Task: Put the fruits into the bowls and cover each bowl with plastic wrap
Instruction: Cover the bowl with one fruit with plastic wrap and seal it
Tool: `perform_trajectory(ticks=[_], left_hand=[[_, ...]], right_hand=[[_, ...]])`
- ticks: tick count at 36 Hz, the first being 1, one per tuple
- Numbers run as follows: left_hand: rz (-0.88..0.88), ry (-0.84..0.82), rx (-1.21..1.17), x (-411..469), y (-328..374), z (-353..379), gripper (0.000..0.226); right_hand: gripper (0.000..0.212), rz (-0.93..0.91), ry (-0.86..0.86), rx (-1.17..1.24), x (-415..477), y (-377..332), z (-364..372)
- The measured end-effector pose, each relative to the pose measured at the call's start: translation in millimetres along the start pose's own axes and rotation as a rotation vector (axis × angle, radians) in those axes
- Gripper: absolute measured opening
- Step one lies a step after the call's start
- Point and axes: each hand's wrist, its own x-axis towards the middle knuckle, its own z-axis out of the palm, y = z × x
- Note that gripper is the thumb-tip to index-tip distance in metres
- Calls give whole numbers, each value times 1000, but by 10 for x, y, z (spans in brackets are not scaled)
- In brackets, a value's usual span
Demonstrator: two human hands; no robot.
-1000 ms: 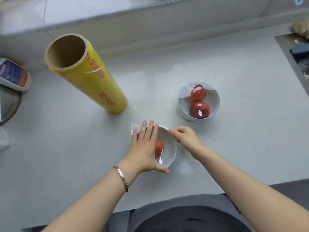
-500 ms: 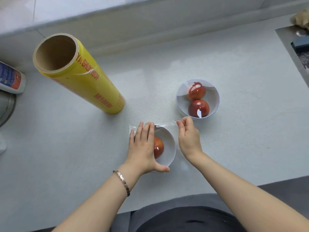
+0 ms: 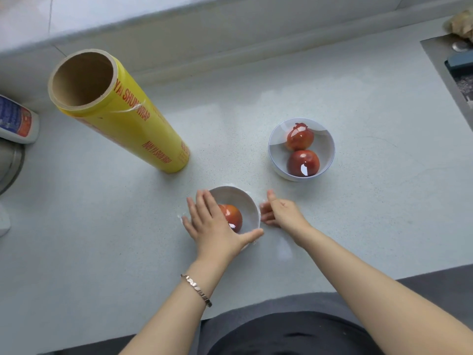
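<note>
A small white bowl (image 3: 245, 201) holds one red fruit (image 3: 231, 217) under clear plastic wrap. My left hand (image 3: 212, 225) lies flat over the bowl's left side, fingers straight, thumb along the near rim. My right hand (image 3: 280, 212) touches the bowl's right side with its fingers tucked against the wall, pressing the wrap there. A second white bowl (image 3: 277, 149) further right holds two red fruits (image 3: 302, 161) under glossy wrap. The yellow plastic wrap roll (image 3: 133, 124) stands upright at the left.
A light grey counter (image 3: 358, 213) carries everything. A labelled bottle (image 3: 18, 120) and a metal lid's rim (image 3: 12, 162) sit at the left edge. A dark sink (image 3: 458, 70) cuts into the right side. A raised ledge runs along the back.
My right hand turned from the far right rim down to the bowl's right side. The wrap corners that stuck out now lie against the bowl. My left hand stays on top.
</note>
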Motion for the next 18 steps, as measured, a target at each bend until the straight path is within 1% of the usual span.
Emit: perform_trajectory(ticks=[2, 5, 7, 10, 12, 16, 18], left_hand=[[-86, 6, -88, -8, 22, 5, 142], [-87, -42, -110, -27, -2, -19, 143], [-7, -67, -55, -31, -54, -69, 143], [197, -111, 113, 9, -140, -180, 142], [295, -169, 215, 58, -165, -244, 143], [370, -258, 330, 124, -137, -277, 144], [367, -268, 345, 135, -125, -274, 144]], right_hand=[[38, -29, -71, -44, -23, 38, 14], [31, -29, -99, -12, -12, 34, 36], [29, -18, -111, -35, 14, 3, 34], [31, -36, -145, -136, 36, -90, 20], [30, -44, -178, -160, 51, -160, 15], [22, -65, -235, -202, 56, -230, 48], [19, -83, -182, -209, 65, -207, 65]])
